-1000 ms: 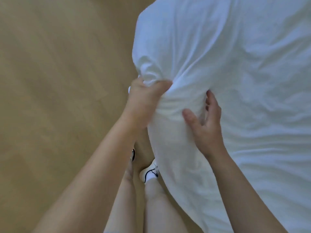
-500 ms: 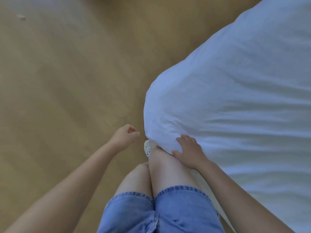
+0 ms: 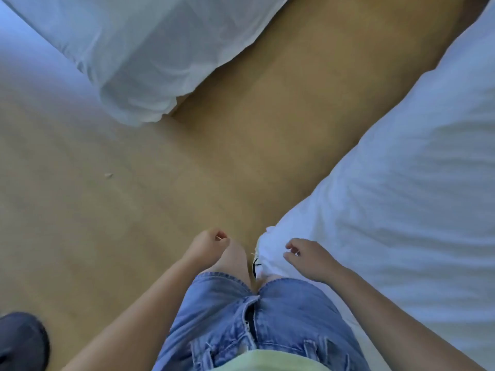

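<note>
A bed with a white sheet point(image 3: 401, 196) fills the right side, and its near corner point(image 3: 270, 245) sits by my knees. My right hand point(image 3: 308, 259) hovers just over that corner with loosely curled fingers, holding nothing. To the left of the corner, my left hand point(image 3: 209, 245) hangs over the floor, also loosely curled and holding nothing. My legs in denim shorts point(image 3: 254, 317) stand against the bed's corner, and a white shoe point(image 3: 257, 265) shows between them.
A second bed with white bedding point(image 3: 139, 54) hangs over its edge at the upper left. Tan wooden floor point(image 3: 241, 129) runs between the two beds. A small pale scrap point(image 3: 108, 175) lies on the floor. A dark rounded object point(image 3: 21, 341) sits at the bottom left.
My left hand let go of the bunched sheet corner and drew away to the left. My right hand lifted off the sheet. The view rose and now shows the second bed.
</note>
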Tool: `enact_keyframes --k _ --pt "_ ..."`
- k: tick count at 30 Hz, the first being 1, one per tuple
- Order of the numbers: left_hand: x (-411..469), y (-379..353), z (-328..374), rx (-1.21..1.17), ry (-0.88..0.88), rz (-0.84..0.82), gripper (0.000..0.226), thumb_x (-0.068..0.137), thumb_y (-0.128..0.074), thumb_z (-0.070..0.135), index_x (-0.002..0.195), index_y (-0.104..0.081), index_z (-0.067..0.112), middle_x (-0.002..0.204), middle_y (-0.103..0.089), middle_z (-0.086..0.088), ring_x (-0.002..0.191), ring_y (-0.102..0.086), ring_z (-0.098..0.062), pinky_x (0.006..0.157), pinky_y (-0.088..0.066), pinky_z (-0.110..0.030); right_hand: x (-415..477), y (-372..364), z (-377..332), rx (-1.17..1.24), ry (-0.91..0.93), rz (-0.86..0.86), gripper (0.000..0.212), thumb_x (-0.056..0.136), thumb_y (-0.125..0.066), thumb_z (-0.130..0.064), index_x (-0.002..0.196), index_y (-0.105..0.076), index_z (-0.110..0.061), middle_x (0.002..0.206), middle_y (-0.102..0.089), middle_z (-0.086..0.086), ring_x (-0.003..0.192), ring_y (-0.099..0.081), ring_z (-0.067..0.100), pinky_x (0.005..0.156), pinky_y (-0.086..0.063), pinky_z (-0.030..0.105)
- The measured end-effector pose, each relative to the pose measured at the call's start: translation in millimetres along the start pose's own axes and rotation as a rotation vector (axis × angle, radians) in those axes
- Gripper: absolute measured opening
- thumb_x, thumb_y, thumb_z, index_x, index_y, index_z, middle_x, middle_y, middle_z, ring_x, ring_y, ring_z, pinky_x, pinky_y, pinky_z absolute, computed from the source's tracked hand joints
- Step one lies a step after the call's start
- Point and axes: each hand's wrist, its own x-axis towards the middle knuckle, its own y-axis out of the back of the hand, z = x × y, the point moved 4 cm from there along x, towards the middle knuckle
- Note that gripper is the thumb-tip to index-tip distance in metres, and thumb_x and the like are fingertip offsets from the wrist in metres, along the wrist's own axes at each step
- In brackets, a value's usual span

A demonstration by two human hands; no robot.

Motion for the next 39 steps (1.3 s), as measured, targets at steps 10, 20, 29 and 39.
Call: enact_keyframes --k 10,20,29,39 --pt "129 88 232 0.378 -0.297 -0.184 0.016 0.089 -0.048 0.023 0.093 -0.06 0.013 0.078 -0.059 -0.001 0.065 -0.054 -0.015 0.058 -0.043 -0.023 77 183 -39 0.195 -0.121 0.248 0.033 0.096 -0.045 -0.035 0.122 -0.052 -0.017 0.107 -0.058 -0.004 0.093 -0.054 0.012 0.076 -0.042 0.024" --pt "225 188 468 0.74 -0.408 -0.385 0.014 0.091 -0.05 0.018 0.08 -0.055 0.01 0.078 -0.055 -0.007 0.073 -0.049 -0.019 0.067 -0.04 -0.027 129 344 -57 0.604 -0.332 0.44 0.038 0.096 -0.047 -0.031 0.129 -0.051 -0.013 0.129 -0.056 0.003 0.114 -0.053 0.019 0.09 -0.036 0.024" --pt "291 157 667 0.476 -0.222 -0.426 0.012 0.095 -0.047 0.014 0.086 -0.052 0.009 0.077 -0.055 -0.006 0.057 -0.047 -0.014 0.051 -0.034 -0.021 158 553 21 0.751 -0.333 0.59 0.023 0.093 -0.05 -0.029 0.11 -0.059 -0.016 0.108 -0.061 -0.002 0.095 -0.054 0.012 0.08 -0.04 0.024" --pt "338 118 961 0.449 -0.379 -0.34 0.015 0.093 -0.048 0.01 0.079 -0.051 0.009 0.075 -0.056 -0.006 0.06 -0.051 -0.015 0.05 -0.039 -0.02 165 798 109 0.65 -0.329 0.57 0.028 0.095 -0.047 -0.03 0.113 -0.058 -0.012 0.113 -0.061 0.003 0.095 -0.053 0.013 0.078 -0.04 0.023"
